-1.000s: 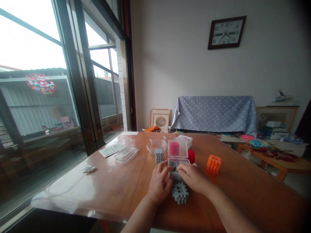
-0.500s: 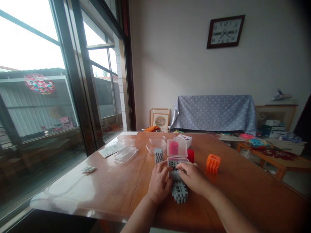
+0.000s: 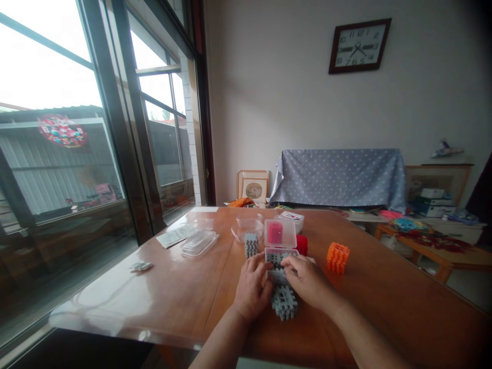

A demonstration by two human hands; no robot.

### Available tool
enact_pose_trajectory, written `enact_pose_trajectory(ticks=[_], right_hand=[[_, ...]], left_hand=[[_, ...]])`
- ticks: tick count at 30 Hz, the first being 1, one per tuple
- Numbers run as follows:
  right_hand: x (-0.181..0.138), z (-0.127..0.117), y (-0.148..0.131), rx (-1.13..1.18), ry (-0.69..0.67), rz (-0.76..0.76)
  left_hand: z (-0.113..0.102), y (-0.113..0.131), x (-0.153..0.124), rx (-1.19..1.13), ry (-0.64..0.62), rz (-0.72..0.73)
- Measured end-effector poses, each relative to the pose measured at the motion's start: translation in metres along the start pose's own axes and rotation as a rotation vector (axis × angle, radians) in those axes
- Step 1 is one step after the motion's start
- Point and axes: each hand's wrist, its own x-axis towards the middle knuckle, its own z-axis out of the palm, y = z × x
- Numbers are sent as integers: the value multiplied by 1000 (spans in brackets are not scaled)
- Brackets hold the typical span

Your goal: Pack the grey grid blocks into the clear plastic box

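Note:
A small clear plastic box [image 3: 277, 256] with its lid raised stands on the wooden table [image 3: 184, 287], and grey interlocking pieces fill it. My left hand [image 3: 251, 287] grips the box's left side with curled fingers. My right hand [image 3: 305, 280] rests on the box's right side, fingertips on the grey pieces inside. A grey block cube [image 3: 285, 302] lies just in front of the box between my hands. Seen through the raised lid is a pink cube [image 3: 275, 233].
A second grey cube [image 3: 251, 245], a red piece [image 3: 302, 245] and an orange cube [image 3: 337, 258] sit around the box. Clear containers [image 3: 199, 243] and a paper slip [image 3: 175, 237] lie to the left, near the window. A covered sofa and a cluttered low table stand beyond.
Both hands stay on the box with only slight finger shifts; the view has drifted a little.

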Motion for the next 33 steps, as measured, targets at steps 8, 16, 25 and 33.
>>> enact_pose_trajectory(ticks=[8,16,25,33], right_hand=[[1,3,6,34,13,4],[-14,-6,3,74,111,31],[-32,-8,9,76,319,25],[-39,16,27,231,297,147]], left_hand=[[0,-1,0,-13,-2,9],[1,-1,-1,-13,6,6],[1,-2,-1,-10,-14,2],[1,-3,-1,-32,-36,13]])
